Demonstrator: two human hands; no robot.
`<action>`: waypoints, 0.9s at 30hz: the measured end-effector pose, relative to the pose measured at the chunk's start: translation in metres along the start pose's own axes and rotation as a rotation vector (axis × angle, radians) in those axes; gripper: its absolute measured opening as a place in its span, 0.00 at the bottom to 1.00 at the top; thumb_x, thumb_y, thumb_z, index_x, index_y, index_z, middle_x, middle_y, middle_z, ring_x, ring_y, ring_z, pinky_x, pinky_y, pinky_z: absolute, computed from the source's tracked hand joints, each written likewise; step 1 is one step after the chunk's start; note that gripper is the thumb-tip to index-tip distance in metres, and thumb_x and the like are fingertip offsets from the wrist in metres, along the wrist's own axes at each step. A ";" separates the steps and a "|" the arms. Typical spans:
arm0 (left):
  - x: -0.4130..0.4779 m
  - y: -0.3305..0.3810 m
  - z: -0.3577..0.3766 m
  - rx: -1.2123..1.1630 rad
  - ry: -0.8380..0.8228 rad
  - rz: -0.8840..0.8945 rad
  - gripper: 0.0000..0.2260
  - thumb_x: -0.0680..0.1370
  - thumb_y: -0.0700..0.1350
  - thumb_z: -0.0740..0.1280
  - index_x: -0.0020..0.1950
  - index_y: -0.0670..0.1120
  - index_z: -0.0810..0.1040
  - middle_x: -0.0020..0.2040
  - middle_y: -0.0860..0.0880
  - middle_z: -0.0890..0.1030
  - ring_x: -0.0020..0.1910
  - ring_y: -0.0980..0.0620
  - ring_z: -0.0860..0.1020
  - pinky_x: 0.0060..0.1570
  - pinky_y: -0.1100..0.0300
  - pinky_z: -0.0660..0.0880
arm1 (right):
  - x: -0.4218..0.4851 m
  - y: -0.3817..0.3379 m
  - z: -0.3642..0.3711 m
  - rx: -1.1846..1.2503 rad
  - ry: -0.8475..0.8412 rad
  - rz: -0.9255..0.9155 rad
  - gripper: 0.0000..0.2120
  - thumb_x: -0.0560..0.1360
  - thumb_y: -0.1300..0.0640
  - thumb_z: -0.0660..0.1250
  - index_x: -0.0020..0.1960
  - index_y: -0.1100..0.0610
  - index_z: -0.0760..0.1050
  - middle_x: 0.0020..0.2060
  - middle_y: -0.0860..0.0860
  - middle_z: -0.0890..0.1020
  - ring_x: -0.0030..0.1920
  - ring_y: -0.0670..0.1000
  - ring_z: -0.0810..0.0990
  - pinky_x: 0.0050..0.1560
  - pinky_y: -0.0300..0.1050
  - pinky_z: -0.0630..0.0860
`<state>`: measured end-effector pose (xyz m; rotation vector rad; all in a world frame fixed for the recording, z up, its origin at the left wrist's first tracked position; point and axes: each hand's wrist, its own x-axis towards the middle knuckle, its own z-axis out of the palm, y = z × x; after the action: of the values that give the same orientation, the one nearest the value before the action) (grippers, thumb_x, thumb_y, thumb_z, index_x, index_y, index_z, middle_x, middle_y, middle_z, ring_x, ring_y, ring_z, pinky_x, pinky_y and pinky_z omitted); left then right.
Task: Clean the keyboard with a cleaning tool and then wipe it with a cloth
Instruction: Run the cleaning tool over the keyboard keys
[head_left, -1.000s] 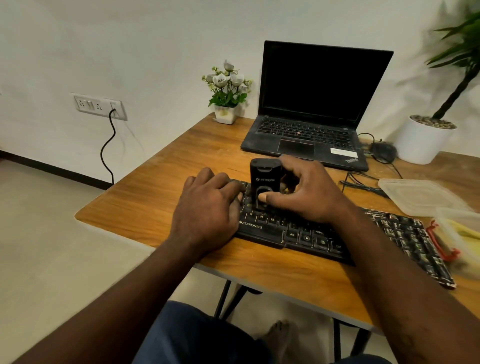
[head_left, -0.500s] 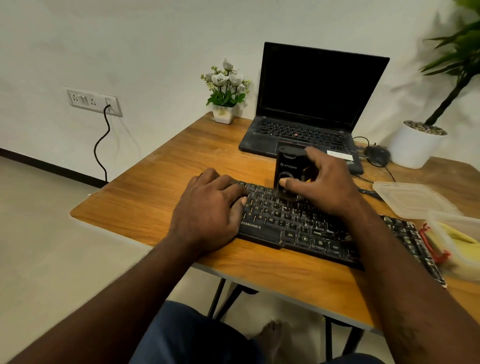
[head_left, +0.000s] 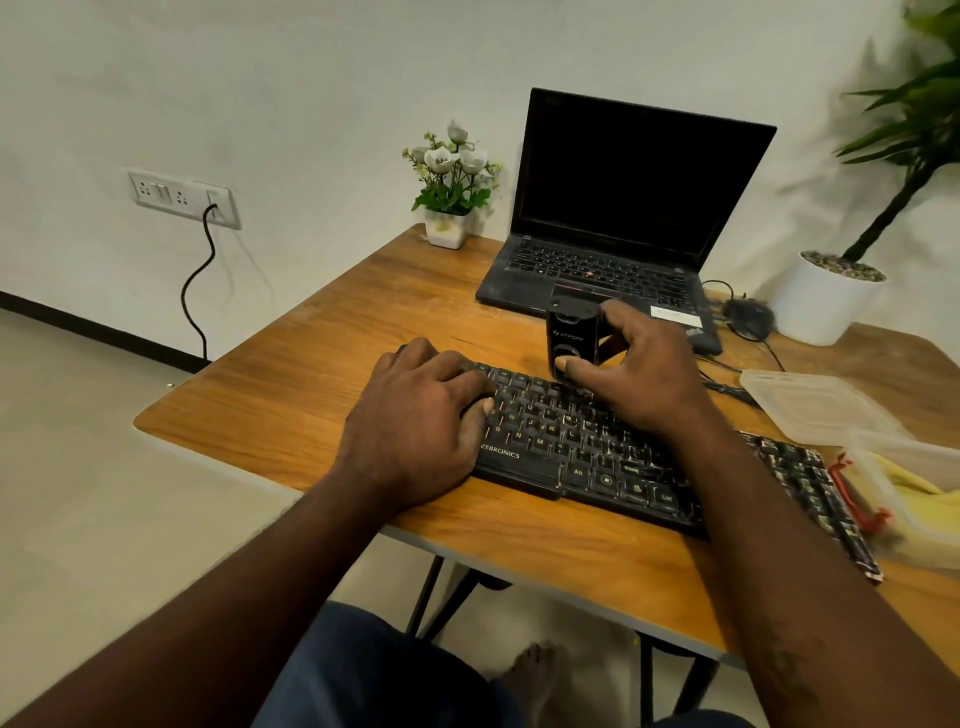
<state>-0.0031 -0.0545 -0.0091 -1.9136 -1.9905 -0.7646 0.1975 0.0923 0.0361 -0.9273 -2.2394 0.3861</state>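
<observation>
A black keyboard (head_left: 597, 457) lies slantwise across the wooden table (head_left: 322, 374). My right hand (head_left: 634, 369) grips a small black upright cleaning tool (head_left: 571, 338), thumb on its front button, its lower end on the keyboard's top row. My left hand (head_left: 421, 426) lies on the keyboard's left end with its fingers bent over the keys, holding it still. A yellow cloth (head_left: 914, 488) lies in a clear plastic box (head_left: 883, 467) at the right edge.
A black laptop (head_left: 618, 218) stands open behind the keyboard. Beside it are a small white flower pot (head_left: 449, 197), a mouse (head_left: 748, 317) with cables, a big white planter (head_left: 826, 301) and a clear box lid (head_left: 810, 400). A wall socket (head_left: 182, 197) holds a cable.
My right hand has carried the tool rightward and farther back along the keyboard, from its left end toward the middle of the top row. My left hand has stayed put.
</observation>
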 end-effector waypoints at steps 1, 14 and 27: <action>0.000 0.000 0.000 0.001 0.000 0.000 0.17 0.81 0.56 0.58 0.63 0.53 0.82 0.59 0.54 0.81 0.59 0.51 0.70 0.56 0.51 0.68 | -0.001 -0.001 0.000 0.020 0.000 -0.003 0.22 0.72 0.48 0.78 0.64 0.49 0.78 0.50 0.40 0.82 0.46 0.41 0.81 0.44 0.37 0.78; 0.001 0.001 -0.001 -0.002 0.002 0.000 0.16 0.81 0.55 0.59 0.62 0.53 0.82 0.59 0.55 0.82 0.58 0.52 0.70 0.55 0.53 0.67 | 0.022 -0.009 0.016 0.098 -0.049 0.126 0.23 0.73 0.48 0.78 0.65 0.48 0.76 0.50 0.41 0.80 0.48 0.40 0.78 0.42 0.38 0.73; 0.001 -0.001 -0.001 0.013 -0.004 -0.014 0.18 0.81 0.55 0.56 0.63 0.53 0.82 0.58 0.54 0.81 0.58 0.51 0.70 0.55 0.51 0.68 | 0.054 -0.020 0.008 0.251 -0.351 0.242 0.25 0.73 0.58 0.78 0.66 0.51 0.73 0.49 0.48 0.83 0.48 0.46 0.83 0.41 0.37 0.75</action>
<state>-0.0042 -0.0542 -0.0074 -1.8977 -2.0082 -0.7498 0.1540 0.1162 0.0658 -1.0600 -2.3168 0.9837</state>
